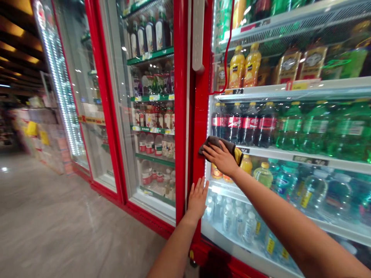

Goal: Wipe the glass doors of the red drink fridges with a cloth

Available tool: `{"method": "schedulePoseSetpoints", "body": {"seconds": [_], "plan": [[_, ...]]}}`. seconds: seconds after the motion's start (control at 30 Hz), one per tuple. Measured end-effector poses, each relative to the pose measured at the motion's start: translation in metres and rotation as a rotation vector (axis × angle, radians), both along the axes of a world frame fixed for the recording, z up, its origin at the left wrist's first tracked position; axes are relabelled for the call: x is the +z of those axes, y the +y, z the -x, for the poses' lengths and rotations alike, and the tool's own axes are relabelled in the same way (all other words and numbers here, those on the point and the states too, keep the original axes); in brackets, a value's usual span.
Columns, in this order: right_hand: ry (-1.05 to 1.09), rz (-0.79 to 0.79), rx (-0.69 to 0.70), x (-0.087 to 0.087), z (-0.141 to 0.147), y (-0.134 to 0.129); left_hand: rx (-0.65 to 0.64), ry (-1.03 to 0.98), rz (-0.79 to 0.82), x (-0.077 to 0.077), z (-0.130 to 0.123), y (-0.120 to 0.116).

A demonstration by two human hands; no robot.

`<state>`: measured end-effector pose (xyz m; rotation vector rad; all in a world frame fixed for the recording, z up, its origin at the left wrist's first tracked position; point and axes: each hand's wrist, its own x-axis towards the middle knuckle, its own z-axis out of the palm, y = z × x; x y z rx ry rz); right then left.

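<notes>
My right hand [222, 156] presses a dark grey cloth [213, 141] with a yellow edge against the glass door and red frame [202, 116] of a lit drinks fridge. Its fingers lie stretched over the cloth. Lower down, my left hand [198, 199] rests flat on the same red frame, fingers spread, with nothing in it. Behind the glass near the cloth stand cola bottles [249, 125] and orange drink bottles [246, 165]. Small water bottles [228, 217] fill the shelf beside my left hand.
A white vertical handle [198, 36] sits above the cloth on the red frame. To the left is another red-framed fridge [181, 116] with shelves of bottles. The grey floor [87, 231] runs along the fridges. Stacked goods [43, 135] stand blurred at far left.
</notes>
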<state>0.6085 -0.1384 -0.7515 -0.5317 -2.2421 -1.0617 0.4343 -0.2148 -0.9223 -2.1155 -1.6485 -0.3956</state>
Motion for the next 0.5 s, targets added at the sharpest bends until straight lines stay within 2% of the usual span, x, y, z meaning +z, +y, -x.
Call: {"method": "schedulePoseSetpoints", "body": {"seconds": [0.13,0.23,0.3,0.37,0.43,0.5], "plan": [[-0.211,0.029,0.128,-0.027,0.014,0.002,-0.023,-0.011,0.030,-0.002,0.001,0.002],[-0.206,0.042,0.125,-0.022,0.022,0.004,-0.026,-0.014,0.033,-0.003,0.003,0.003],[-0.099,0.040,0.070,-0.012,0.027,0.004,-0.013,-0.011,0.023,-0.004,0.002,0.002],[-0.004,0.045,0.018,-0.009,0.033,0.003,-0.001,-0.011,0.024,-0.006,0.000,0.002],[-0.026,0.060,0.029,-0.019,0.037,0.002,0.006,-0.018,0.039,-0.007,-0.001,0.003],[-0.146,0.078,0.088,-0.032,0.040,0.004,0.010,-0.025,0.055,-0.007,0.000,0.003]]}}
